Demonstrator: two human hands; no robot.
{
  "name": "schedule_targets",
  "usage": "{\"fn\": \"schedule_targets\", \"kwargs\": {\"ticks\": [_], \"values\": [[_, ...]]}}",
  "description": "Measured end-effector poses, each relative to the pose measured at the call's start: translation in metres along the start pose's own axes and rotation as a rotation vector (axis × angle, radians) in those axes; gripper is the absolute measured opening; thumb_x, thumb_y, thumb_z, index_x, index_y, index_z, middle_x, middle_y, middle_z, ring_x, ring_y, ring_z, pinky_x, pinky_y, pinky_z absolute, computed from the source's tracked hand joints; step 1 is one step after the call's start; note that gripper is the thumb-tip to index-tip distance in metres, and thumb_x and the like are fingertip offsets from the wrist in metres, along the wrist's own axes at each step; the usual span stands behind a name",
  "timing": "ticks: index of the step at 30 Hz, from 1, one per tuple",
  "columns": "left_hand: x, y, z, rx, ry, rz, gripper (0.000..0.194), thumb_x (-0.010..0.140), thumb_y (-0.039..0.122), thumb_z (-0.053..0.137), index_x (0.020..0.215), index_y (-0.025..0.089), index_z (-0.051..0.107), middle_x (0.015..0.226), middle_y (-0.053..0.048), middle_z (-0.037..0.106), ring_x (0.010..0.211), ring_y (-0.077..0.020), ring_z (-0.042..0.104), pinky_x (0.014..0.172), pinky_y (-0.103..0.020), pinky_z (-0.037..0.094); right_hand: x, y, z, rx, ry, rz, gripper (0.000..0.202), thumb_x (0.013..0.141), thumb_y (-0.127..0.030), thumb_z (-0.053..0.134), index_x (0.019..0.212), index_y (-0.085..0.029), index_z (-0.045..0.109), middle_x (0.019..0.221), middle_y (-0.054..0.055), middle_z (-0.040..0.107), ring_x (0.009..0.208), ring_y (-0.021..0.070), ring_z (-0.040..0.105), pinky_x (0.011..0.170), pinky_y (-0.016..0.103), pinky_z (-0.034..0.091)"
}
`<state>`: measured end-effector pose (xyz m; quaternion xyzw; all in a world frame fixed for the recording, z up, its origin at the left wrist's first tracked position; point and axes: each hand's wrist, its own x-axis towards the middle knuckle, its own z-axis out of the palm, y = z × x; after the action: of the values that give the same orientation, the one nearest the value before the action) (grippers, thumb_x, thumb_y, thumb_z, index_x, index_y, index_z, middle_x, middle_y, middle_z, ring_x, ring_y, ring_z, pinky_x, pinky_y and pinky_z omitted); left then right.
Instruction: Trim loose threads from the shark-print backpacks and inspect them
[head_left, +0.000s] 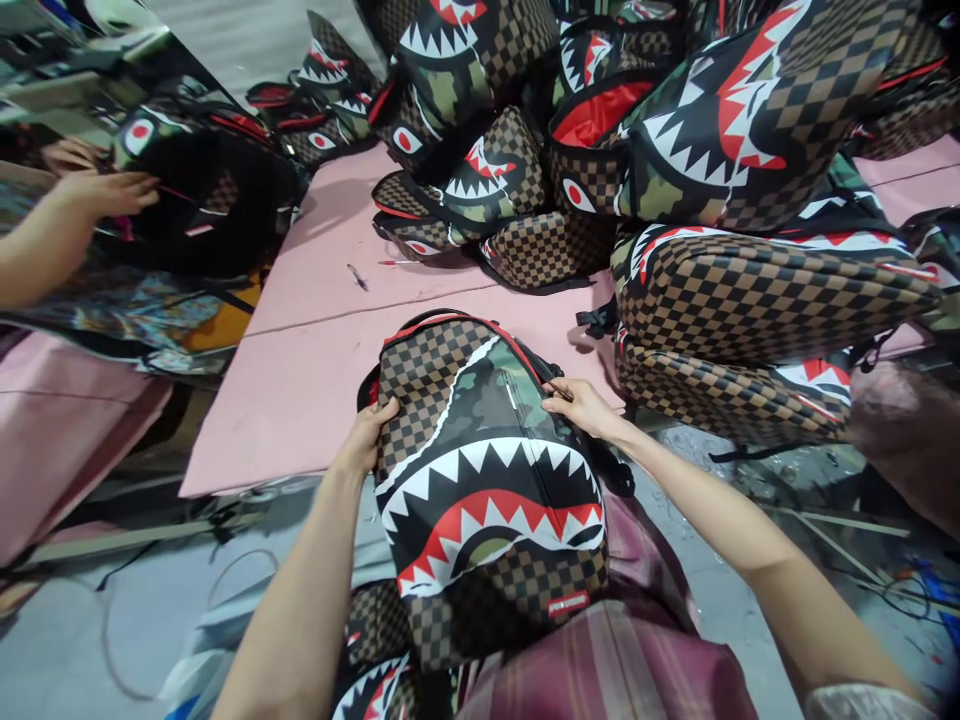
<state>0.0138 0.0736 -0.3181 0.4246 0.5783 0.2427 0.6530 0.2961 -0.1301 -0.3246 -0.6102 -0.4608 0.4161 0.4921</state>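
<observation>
A backpack (491, 480) with a brown check, a camouflage patch and a white-toothed shark mouth rests upright against my lap, its top leaning on the table edge. My left hand (369, 432) grips its left side, thumb on the front panel and fingers behind. On the opposite side, my right hand (581, 405) pinches the edge near the red-trimmed zipper; a small dark item shows at the fingertips, too small to name. Below my left forearm, part of another shark-print bag (375, 670) is visible.
A pink-topped table (300, 380) carries stacked shark-print backpacks (697, 130) at the back and right. A pen (358, 277) lies on it. At the left, another person's hand (112, 192) works on a dark bag (195, 200). Plastic scraps litter the floor (697, 560).
</observation>
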Motion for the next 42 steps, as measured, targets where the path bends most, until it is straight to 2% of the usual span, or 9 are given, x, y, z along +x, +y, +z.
{"fn": "schedule_targets", "kwargs": {"ticks": [5, 11, 14, 18, 24, 28, 31, 37, 42], "values": [[-0.008, 0.004, 0.002, 0.005, -0.005, -0.024, 0.015, 0.072, 0.021, 0.067, 0.084, 0.013, 0.063, 0.072, -0.007, 0.071, 0.067, -0.0194, 0.069, 0.07, -0.03, 0.057, -0.002, -0.001, -0.009, -0.101, -0.005, 0.016, 0.025, 0.081, -0.032, 0.052, 0.094, -0.014, 0.064, 0.087, 0.002, 0.066, 0.078, 0.0152, 0.058, 0.071, 0.025, 0.042], [-0.022, 0.01, 0.007, -0.04, -0.112, 0.002, 0.021, 0.072, 0.024, 0.068, 0.087, 0.01, 0.064, 0.083, -0.012, 0.072, 0.08, -0.0224, 0.069, 0.077, -0.033, 0.056, -0.012, -0.027, -0.006, -0.706, 0.178, -0.095, 0.036, 0.09, -0.033, 0.05, 0.124, -0.023, 0.055, 0.11, 0.007, 0.064, 0.091, 0.0195, 0.061, 0.075, 0.028, 0.045], [-0.028, 0.013, 0.008, -0.054, -0.158, 0.025, 0.023, 0.073, 0.025, 0.068, 0.089, 0.009, 0.065, 0.087, -0.013, 0.072, 0.079, -0.0225, 0.069, 0.076, -0.033, 0.056, -0.006, -0.045, 0.009, -0.96, 0.052, -0.186, 0.05, 0.086, -0.041, 0.056, 0.132, -0.025, 0.046, 0.123, 0.009, 0.053, 0.089, 0.0201, 0.061, 0.067, 0.027, 0.046], [-0.034, 0.016, 0.006, -0.054, -0.227, 0.049, 0.024, 0.072, 0.027, 0.07, 0.088, 0.01, 0.065, 0.088, -0.012, 0.072, 0.078, -0.0221, 0.069, 0.073, -0.03, 0.057, 0.006, -0.06, 0.023, -1.173, -0.043, -0.086, 0.059, 0.08, -0.046, 0.062, 0.131, -0.021, 0.043, 0.116, 0.011, 0.053, 0.083, 0.0218, 0.062, 0.063, 0.028, 0.046], [-0.035, 0.015, 0.002, -0.092, -0.291, 0.055, 0.028, 0.07, 0.03, 0.072, 0.088, 0.009, 0.066, 0.087, -0.012, 0.072, 0.077, -0.0221, 0.069, 0.073, -0.03, 0.056, 0.01, -0.07, 0.027, -1.34, -0.131, -0.005, 0.046, 0.088, -0.034, 0.051, 0.129, -0.019, 0.041, 0.118, 0.013, 0.052, 0.085, 0.0229, 0.063, 0.067, 0.03, 0.047], [-0.037, 0.015, 0.001, -0.102, -0.305, 0.082, 0.03, 0.07, 0.031, 0.072, 0.092, 0.012, 0.066, 0.088, -0.011, 0.072, 0.082, -0.0238, 0.069, 0.074, -0.031, 0.055, 0.004, -0.085, 0.038, -1.531, -0.225, -0.06, 0.027, 0.09, -0.012, 0.037, 0.114, -0.01, 0.05, 0.11, 0.018, 0.055, 0.079, 0.0225, 0.065, 0.061, 0.03, 0.047], [-0.043, 0.018, -0.001, -0.089, -0.306, 0.095, 0.026, 0.071, 0.032, 0.071, 0.091, 0.016, 0.067, 0.09, -0.01, 0.072, 0.086, -0.0257, 0.068, 0.075, -0.033, 0.054, 0.005, -0.096, 0.043, -1.59, -0.259, -0.114, 0.032, 0.086, 0.001, 0.028, 0.103, -0.008, 0.054, 0.1, 0.017, 0.059, 0.079, 0.0221, 0.065, 0.058, 0.028, 0.046], [-0.055, 0.022, -0.003, -0.074, -0.294, 0.163, 0.029, 0.071, 0.033, 0.071, 0.093, 0.016, 0.067, 0.093, -0.011, 0.072, 0.087, -0.0247, 0.068, 0.08, -0.034, 0.053, 0.024, -0.106, 0.029, -1.618, -0.249, -0.165, 0.028, 0.084, 0.0, 0.033, 0.096, -0.011, 0.055, 0.093, 0.015, 0.062, 0.078, 0.0229, 0.065, 0.059, 0.027, 0.043], [-0.055, 0.017, -0.013, 0.0, -0.126, 0.27, 0.036, 0.07, 0.032, 0.072, 0.099, 0.014, 0.064, 0.095, -0.011, 0.071, 0.087, -0.0239, 0.068, 0.08, -0.034, 0.054, -0.015, -0.089, 0.029, -1.488, -0.311, -0.301, 0.032, 0.076, 0.003, 0.035, 0.093, -0.013, 0.057, 0.089, 0.011, 0.062, 0.065, 0.0175, 0.061, 0.055, 0.026, 0.038]]}}
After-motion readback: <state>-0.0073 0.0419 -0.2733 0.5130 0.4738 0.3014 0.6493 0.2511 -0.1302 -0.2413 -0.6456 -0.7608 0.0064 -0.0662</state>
